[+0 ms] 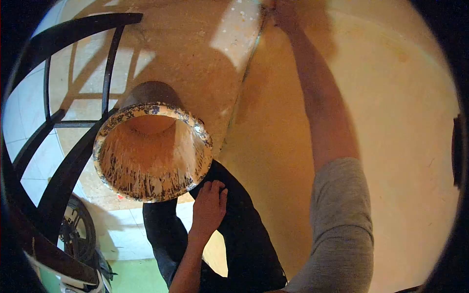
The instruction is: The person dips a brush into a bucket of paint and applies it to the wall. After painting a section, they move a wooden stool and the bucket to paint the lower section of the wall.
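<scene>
My right hand (281, 14) is at the far end of my outstretched arm, in shadow at the top, beside the line where two wall faces meet. Its fingers look closed, but what they hold is too dark to make out. My left hand (210, 205) rests on my dark-trousered thigh with its fingers lying loosely over the cloth and holds nothing. Just beyond it is a paint bucket (152, 193), its mouth facing me. Peach and dark paint crusts its rim, and streaks of paint run down the inside wall.
Dark curved bars (73, 171) of a metal frame rise at the left. Below them are a wheel (78, 229) and pale floor tiles (134, 244), with a green floor patch (134, 273) nearby. A broad peach wall (400, 146) fills the right side.
</scene>
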### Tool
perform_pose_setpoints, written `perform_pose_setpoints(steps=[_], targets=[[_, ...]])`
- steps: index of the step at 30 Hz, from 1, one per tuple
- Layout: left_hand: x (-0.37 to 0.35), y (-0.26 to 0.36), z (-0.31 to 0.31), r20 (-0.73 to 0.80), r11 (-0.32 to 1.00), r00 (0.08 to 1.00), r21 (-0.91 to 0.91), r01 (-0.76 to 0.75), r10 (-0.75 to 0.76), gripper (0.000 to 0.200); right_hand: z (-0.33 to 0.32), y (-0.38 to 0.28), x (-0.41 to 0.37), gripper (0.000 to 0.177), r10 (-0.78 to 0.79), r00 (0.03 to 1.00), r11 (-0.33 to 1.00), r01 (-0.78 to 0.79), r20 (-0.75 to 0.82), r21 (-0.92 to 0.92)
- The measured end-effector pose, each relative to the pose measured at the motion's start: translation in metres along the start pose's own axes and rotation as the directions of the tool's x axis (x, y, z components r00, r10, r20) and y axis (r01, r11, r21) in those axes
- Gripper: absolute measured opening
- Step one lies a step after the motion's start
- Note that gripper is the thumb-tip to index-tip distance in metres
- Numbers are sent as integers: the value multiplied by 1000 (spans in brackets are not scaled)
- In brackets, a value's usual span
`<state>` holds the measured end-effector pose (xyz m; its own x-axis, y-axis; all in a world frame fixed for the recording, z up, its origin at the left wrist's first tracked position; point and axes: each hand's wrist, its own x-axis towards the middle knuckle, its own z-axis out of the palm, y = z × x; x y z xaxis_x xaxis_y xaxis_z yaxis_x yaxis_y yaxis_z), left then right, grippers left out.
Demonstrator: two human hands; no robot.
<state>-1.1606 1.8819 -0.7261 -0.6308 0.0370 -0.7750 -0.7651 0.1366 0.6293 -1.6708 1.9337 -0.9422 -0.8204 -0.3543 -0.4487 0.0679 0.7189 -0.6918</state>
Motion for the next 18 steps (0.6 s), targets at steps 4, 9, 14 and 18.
perform_pose_setpoints(steps=[4,9,14,18], targets=[[0,1,3,-16,1000,1000,-2,-15,15,15,-53,-24,-17,22,-90,994,944,104,58,-312],[-2,-4,10,-28,999,999,30,-15,15,16,-101,-112,-53,20,-250,952,784,306,176,-541],[-6,-4,16,-49,996,998,71,-45,48,16,-136,-200,-106,18,66,954,961,-139,291,238],[-12,-7,21,-56,993,995,87,-83,89,16,-178,-217,-109,42,-299,874,930,356,384,-87]])
